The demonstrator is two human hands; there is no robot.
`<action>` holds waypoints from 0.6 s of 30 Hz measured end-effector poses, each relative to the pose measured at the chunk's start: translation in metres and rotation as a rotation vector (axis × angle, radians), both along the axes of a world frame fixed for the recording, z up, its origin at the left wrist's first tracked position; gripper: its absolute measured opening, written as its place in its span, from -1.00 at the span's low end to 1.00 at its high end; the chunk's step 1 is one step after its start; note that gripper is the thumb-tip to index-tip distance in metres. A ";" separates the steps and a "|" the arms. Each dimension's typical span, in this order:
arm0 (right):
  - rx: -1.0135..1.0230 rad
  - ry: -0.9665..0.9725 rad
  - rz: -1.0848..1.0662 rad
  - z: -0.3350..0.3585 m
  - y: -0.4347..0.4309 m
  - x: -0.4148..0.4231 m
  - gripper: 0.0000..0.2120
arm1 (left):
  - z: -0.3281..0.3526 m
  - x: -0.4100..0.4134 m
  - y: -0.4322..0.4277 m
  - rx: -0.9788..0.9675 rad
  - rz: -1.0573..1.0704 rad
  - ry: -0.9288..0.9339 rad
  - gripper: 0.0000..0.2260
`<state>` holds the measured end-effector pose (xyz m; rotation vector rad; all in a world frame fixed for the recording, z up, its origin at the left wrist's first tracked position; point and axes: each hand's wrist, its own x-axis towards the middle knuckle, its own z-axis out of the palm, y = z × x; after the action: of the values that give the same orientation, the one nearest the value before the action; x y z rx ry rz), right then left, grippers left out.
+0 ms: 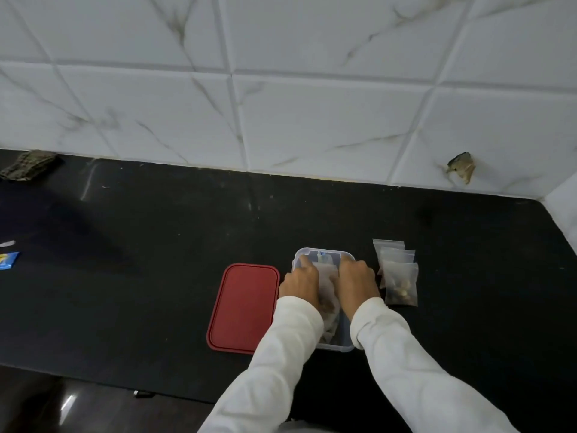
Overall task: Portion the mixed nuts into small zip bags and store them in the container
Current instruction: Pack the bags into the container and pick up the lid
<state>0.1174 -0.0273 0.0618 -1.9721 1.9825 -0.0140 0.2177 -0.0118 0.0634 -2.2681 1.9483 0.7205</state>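
A clear, rectangular plastic container [338,347] stands on the black stone counter [156,260], and both hands are lowered into it from the near side. The left hand [299,281] lies over the container's left half with its fingers reaching toward the far rim. The right hand [357,281] lies over the right half with its knuckles raised and its fingers pointing down inside. Between the hands show small clear zip bags [327,276] already in the container, one lying flat and pale, with brown nuts visible lower down. The backs of the hands hide the fingertips, so I cannot tell whether either hand pinches a bag or only presses on it. Both arms wear long white sleeves [281,354]. Just left of the container, apart from it by a thin strip of counter, the flat red rectangular lid [243,307] with rounded corners lies on the counter. Just right of the container three more small clear zip bags of mixed nuts [399,276] lie overlapping in a row, the nearest one on top. Near the left edge of the counter lies a blue packet [7,260], and a dark crumpled cloth [28,165] sits against the white marbled tile wall [312,120].
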 end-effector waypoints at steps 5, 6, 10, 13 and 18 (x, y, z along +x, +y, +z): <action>-0.101 0.028 0.265 -0.024 0.018 -0.015 -0.49 | -0.013 0.005 0.014 -0.079 -0.255 0.021 -0.37; 0.005 0.022 0.307 -0.027 0.019 -0.014 -0.50 | -0.017 0.005 0.017 -0.078 -0.308 0.023 -0.40; 0.292 0.094 0.464 -0.027 0.018 -0.011 -0.33 | -0.029 0.003 0.015 0.055 -0.469 -0.113 -0.36; 0.315 0.142 0.491 -0.018 0.015 -0.008 -0.41 | -0.032 0.001 0.011 0.197 -0.523 -0.244 -0.24; 0.345 0.223 0.573 -0.013 0.010 -0.005 -0.40 | -0.028 -0.001 0.010 0.262 -0.550 -0.318 -0.23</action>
<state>0.1121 -0.0169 0.0489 -2.2859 1.3390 0.6624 0.2165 -0.0017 0.0352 -1.4844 2.0290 0.4760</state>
